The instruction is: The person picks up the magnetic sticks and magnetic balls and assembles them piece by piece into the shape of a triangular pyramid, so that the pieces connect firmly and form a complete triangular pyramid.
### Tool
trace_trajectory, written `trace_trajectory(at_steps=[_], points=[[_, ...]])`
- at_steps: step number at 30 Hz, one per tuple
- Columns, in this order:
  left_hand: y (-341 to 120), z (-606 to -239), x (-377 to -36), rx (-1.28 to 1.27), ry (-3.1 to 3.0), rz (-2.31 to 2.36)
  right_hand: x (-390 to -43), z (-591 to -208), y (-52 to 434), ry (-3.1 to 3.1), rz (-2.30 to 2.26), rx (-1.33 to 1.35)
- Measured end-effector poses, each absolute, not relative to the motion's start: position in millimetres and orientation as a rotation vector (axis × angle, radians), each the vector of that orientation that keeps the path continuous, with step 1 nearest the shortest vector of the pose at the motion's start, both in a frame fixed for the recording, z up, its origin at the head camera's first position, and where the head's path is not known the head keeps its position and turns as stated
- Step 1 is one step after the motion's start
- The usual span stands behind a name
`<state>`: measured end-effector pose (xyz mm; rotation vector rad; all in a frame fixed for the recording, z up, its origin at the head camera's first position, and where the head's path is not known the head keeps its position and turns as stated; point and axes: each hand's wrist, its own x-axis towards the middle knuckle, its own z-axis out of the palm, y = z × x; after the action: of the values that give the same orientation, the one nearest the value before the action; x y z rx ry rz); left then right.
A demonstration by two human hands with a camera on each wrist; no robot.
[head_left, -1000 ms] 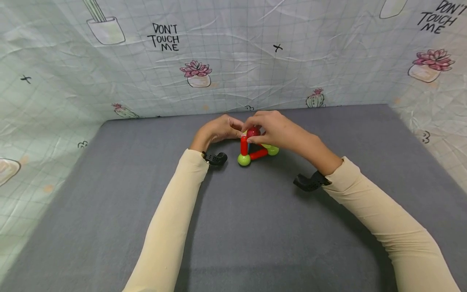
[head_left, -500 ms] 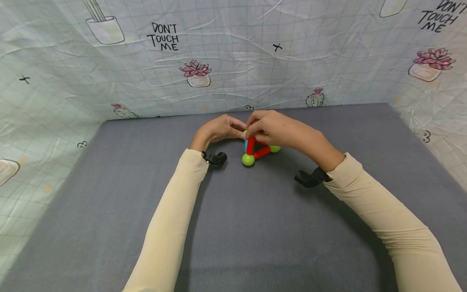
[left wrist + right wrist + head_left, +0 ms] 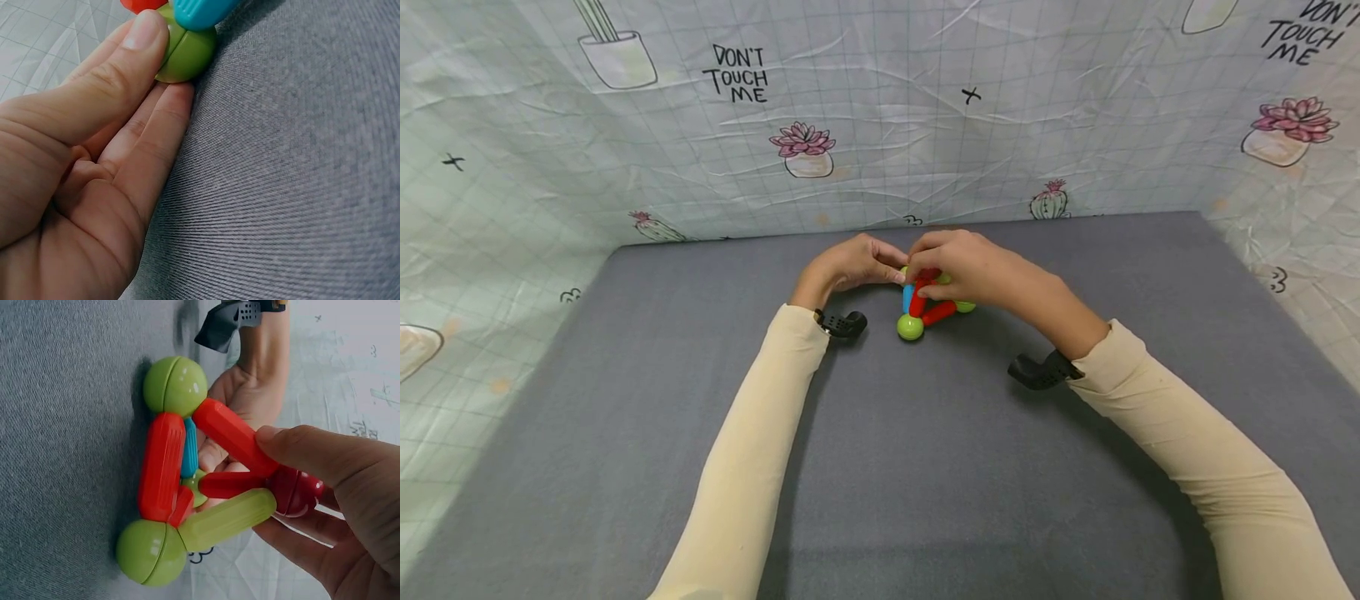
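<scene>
A pyramid of ball-and-rod construction toy pieces stands on the grey cloth. Its base has a front green ball (image 3: 175,386), a second green ball (image 3: 152,553) and a far green ball (image 3: 190,56), joined by red rods (image 3: 161,467) and a blue rod (image 3: 189,449). Two red rods and a yellow-green rod (image 3: 228,519) rise to the red ball (image 3: 292,490) on top. My left hand (image 3: 856,262) pinches the far green ball between thumb and fingers. My right hand (image 3: 970,265) grips the top, fingers around the red ball, thumb on a slanting red rod (image 3: 234,434).
Grey cloth (image 3: 880,467) covers the tabletop around the pyramid. Behind it hangs a pale printed curtain (image 3: 887,108), close beyond both hands. Black wrist cameras (image 3: 842,326) sit at both cuffs.
The pyramid's front green ball has shifted slightly right since the first frame. My right thumb has moved down onto the slanting red rod; my left hand stays nearly still.
</scene>
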<state>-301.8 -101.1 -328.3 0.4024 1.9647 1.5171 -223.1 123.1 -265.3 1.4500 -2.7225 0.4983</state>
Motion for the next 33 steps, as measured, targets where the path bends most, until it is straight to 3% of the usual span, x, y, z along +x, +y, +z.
trace_trajectory(at_steps=[10,21,26,33], points=[[-99.0,-326.9,-300.3,0.423,2.027,1.466,-226.9,-266.7,143.7,-2.992,0.75,1.183],[-96.3,-330.7,-294.7,0.49,2.193,1.373,-216.2,-293.2,173.9,-3.134,0.577,0.884],[-96.7,-324.1,-277.7,0.573,2.357,1.252,-196.2,-294.6,178.2,-3.06,0.516,0.781],[-98.3,-309.2,-243.3,0.529,2.59,1.043,-170.2,-304.7,172.2,-3.086,0.781,0.782]])
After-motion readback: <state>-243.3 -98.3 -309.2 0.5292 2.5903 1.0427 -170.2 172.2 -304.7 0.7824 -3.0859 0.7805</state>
